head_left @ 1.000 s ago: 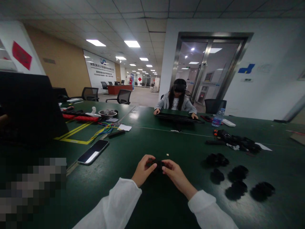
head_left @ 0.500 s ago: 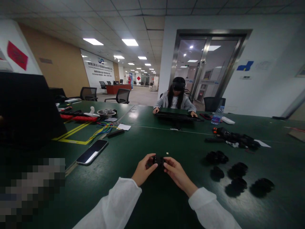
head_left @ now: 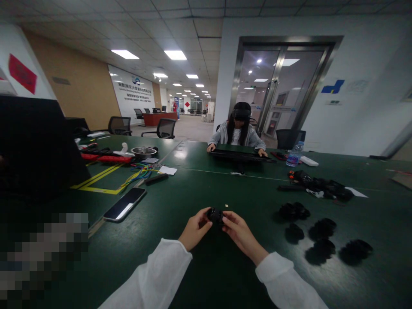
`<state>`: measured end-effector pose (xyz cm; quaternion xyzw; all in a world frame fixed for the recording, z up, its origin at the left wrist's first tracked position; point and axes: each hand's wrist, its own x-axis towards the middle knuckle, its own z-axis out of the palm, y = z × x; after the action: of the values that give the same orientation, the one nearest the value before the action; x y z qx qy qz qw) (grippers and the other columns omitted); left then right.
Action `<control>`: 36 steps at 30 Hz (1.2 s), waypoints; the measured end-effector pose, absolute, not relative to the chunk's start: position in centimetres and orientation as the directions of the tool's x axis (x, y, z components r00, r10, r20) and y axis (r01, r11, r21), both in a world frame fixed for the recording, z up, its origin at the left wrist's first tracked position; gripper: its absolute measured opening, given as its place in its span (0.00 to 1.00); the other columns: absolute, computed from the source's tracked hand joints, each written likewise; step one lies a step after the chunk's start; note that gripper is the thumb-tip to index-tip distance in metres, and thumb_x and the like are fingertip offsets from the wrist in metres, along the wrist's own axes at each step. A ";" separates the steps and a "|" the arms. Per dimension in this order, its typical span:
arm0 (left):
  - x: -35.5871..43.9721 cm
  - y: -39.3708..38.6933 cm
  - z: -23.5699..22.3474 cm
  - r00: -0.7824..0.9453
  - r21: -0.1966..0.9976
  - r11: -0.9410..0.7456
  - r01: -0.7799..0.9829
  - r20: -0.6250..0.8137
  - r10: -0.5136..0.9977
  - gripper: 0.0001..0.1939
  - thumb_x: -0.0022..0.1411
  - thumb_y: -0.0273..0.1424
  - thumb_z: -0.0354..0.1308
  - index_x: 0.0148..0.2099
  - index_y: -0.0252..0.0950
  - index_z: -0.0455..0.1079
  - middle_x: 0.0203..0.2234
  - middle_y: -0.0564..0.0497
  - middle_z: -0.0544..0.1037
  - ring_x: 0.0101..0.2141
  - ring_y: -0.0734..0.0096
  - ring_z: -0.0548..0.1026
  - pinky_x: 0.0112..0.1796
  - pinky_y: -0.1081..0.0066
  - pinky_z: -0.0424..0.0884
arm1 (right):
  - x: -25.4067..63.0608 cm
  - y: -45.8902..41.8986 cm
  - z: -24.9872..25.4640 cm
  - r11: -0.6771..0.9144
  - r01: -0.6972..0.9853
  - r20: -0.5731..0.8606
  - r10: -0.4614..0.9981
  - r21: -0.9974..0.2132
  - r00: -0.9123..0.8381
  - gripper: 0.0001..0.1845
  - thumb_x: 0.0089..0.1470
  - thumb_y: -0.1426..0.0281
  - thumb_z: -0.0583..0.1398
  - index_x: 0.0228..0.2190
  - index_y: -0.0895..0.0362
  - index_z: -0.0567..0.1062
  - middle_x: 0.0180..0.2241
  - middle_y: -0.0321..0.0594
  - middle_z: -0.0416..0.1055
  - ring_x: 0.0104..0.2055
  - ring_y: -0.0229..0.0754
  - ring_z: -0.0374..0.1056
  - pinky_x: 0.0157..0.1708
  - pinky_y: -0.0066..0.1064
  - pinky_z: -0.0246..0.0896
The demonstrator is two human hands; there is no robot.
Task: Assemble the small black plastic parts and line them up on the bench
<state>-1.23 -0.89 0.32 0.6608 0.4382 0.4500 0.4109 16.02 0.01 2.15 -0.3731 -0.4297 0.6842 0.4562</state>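
Observation:
A small black rounded part (head_left: pixel 215 215) is held between both hands above the green table (head_left: pixel 206 189); its exact kind cannot be made out. My left hand (head_left: pixel 195 228) pinches its left side with thumb and fingers. From the right, my right hand (head_left: pixel 238 232) grips the other side, thumb against the edge. Just beyond the hands lies a tiny pale square (head_left: pixel 226 206). To the right, several dark round parts (head_left: pixel 322 229) rest on the table, among them a smaller one (head_left: pixel 294 233) closest to my right hand.
A phone (head_left: pixel 125 204) lies at left, near coloured wires (head_left: pixel 138 175) and a metal bowl (head_left: pixel 143 152). Across the table a person (head_left: pixel 238 128) in a headset holds a flat black panel (head_left: pixel 241 156). At right are a water bottle (head_left: pixel 295 154) and a black jumbled device (head_left: pixel 322 185).
The black part has turned between my fingers, so its rounded, ridged side now shows more. My hands stay in nearly the same place. The view has tilted slightly.

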 end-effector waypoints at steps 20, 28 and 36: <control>-0.9 -1.3 1.0 0.194 0.968 -0.212 0.134 0.184 0.964 0.11 0.55 0.37 0.51 0.37 0.36 0.62 0.32 0.53 0.65 0.22 0.78 0.68 0.18 0.78 0.65 | 16.3 -0.6 3.0 -0.096 -0.033 -0.071 0.887 -0.995 -0.456 0.12 0.39 0.72 0.62 0.31 0.54 0.69 0.33 0.35 0.66 0.38 0.42 0.62 0.38 0.37 0.57; -1.4 -1.0 0.5 0.245 0.964 -0.265 0.012 0.254 0.936 0.23 0.51 0.30 0.56 0.51 0.39 0.57 0.44 0.46 0.59 0.29 0.73 0.72 0.26 0.74 0.68 | 16.0 -0.2 2.4 -0.189 -0.218 -0.102 0.929 -0.957 -0.356 0.09 0.40 0.70 0.61 0.30 0.55 0.70 0.32 0.36 0.66 0.31 0.36 0.62 0.31 0.31 0.56; -1.1 -0.9 0.6 0.157 0.970 -0.217 0.107 0.199 0.967 0.19 0.51 0.35 0.55 0.46 0.38 0.60 0.32 0.52 0.66 0.22 0.78 0.70 0.23 0.75 0.68 | 16.1 -0.2 2.6 -0.166 -0.187 -0.081 0.917 -0.968 -0.392 0.09 0.41 0.72 0.60 0.30 0.55 0.69 0.33 0.36 0.65 0.33 0.37 0.62 0.33 0.31 0.57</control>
<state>-1.12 -0.92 0.59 0.6146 0.4371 0.4801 0.4480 16.14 -0.23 2.64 -0.3665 -0.4974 0.6697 0.4121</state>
